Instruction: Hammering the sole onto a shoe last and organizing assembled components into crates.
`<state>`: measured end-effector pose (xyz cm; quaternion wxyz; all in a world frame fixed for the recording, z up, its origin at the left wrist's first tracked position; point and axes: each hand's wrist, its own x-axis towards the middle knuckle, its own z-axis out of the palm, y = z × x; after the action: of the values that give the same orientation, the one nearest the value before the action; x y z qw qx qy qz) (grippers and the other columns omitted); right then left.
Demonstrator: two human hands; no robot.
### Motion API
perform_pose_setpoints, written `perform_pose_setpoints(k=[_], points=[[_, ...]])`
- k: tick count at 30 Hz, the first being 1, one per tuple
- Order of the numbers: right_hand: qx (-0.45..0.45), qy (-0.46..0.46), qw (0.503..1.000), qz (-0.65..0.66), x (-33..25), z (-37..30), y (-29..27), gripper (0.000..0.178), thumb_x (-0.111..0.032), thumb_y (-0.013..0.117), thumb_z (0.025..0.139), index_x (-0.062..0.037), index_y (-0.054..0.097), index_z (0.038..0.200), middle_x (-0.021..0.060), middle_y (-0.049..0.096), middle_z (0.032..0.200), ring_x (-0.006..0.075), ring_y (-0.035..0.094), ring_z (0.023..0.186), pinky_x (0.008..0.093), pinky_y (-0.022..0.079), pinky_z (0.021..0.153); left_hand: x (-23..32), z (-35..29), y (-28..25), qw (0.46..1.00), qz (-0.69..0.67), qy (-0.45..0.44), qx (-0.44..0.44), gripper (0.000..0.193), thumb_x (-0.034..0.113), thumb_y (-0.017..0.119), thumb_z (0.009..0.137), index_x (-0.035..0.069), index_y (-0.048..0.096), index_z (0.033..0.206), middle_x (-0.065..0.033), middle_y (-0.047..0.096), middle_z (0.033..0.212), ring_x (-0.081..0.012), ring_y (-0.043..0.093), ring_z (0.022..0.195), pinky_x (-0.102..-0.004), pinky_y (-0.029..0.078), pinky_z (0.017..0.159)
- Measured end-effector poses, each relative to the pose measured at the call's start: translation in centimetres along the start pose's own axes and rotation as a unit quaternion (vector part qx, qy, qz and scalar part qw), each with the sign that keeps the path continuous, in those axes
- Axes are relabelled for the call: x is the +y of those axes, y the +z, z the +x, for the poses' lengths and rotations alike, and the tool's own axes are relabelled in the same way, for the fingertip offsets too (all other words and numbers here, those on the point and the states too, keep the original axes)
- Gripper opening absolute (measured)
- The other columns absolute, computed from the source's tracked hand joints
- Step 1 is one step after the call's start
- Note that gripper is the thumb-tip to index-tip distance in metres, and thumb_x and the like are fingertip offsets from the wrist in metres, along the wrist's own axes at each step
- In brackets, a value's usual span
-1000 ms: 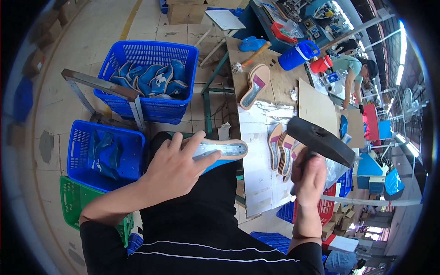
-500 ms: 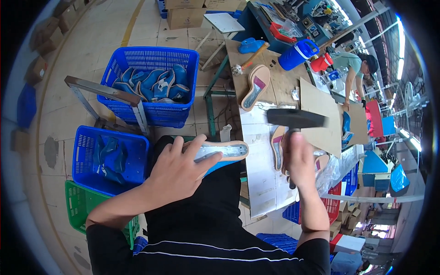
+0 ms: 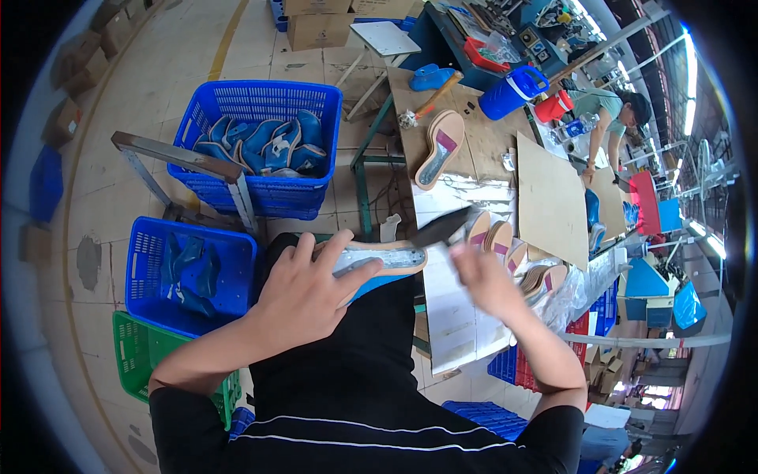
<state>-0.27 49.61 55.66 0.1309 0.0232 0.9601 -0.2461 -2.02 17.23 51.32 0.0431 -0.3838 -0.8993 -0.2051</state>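
My left hand (image 3: 312, 276) grips a shoe (image 3: 387, 261) over my lap, its pale-rimmed, grey-centred sole facing up and some blue showing beneath. The fingers wrap across the sole and hide its left end. In my right hand (image 3: 489, 286) is a hammer (image 3: 444, 227), blurred by motion; its dark head is at the sole's right end. Whether it touches the sole I cannot tell. Beyond the hammer, several loose soles (image 3: 497, 237) with purple patches lie on the workbench (image 3: 454, 336). Another stack of soles (image 3: 444, 146) lies farther back.
Blue crates (image 3: 257, 189) (image 3: 189, 316) of blue shoe parts stand at left, above a green crate (image 3: 142, 347). A mallet (image 3: 434, 100), a blue jug (image 3: 513, 93) and a cardboard sheet (image 3: 553, 197) are on the bench. A co-worker (image 3: 604, 118) leans over the far side.
My right hand has swung the hammer left and down from above the bench to the sole's right end. My left hand and the shoe stay in place.
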Motion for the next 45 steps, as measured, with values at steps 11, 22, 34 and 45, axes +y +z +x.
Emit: perform_pose_setpoints(k=[11,22,34,45], points=[[0.146,-0.159,0.976,-0.030,-0.2,-2.7,1.1,0.046,-0.029,0.049,0.117,0.0007,0.058,0.084,0.0121,0.055,0.061,0.0280,0.055,0.052,0.0401,0.044,0.055,0.0,0.1,-0.2,1.000,-0.004,0.003,0.000,0.076,0.020,0.089,0.077,0.029,0.065,0.148,-0.0172,0.052,0.144,-0.0340,0.053,0.106,-0.0414,0.053,0.083],[0.163,-0.038,0.975,0.149,-1.6,-2.3,-1.0,0.050,-0.037,0.042,0.119,-0.0014,0.058,0.088,0.0085,0.055,0.062,0.0199,0.054,0.056,0.0382,0.041,0.055,0.3,0.0,0.0,1.000,-0.006,-0.010,-0.011,0.076,0.019,0.089,0.076,0.027,0.065,0.148,-0.0178,0.052,0.145,-0.0344,0.054,0.106,-0.0429,0.053,0.084],[0.172,-0.091,0.976,0.097,-0.2,-2.6,0.1,0.041,-0.029,0.049,0.117,0.0003,0.059,0.090,0.0204,0.056,0.063,0.0349,0.059,0.056,0.0425,0.046,0.056,0.4,-0.1,-0.2,1.000,-0.016,-0.017,-0.013,0.081,0.020,0.092,0.073,0.027,0.065,0.149,-0.0166,0.052,0.143,-0.0334,0.052,0.107,-0.0421,0.053,0.086],[0.197,-0.155,0.966,0.059,0.7,-4.8,2.9,0.044,-0.022,0.050,0.113,0.0015,0.061,0.078,0.0176,0.057,0.064,0.0356,0.058,0.056,0.0438,0.044,0.057,0.5,0.1,0.3,0.999,0.022,-0.020,0.013,0.062,0.002,0.073,0.088,0.025,0.068,0.146,-0.0139,0.055,0.139,-0.0305,0.053,0.101,-0.0402,0.048,0.083]])
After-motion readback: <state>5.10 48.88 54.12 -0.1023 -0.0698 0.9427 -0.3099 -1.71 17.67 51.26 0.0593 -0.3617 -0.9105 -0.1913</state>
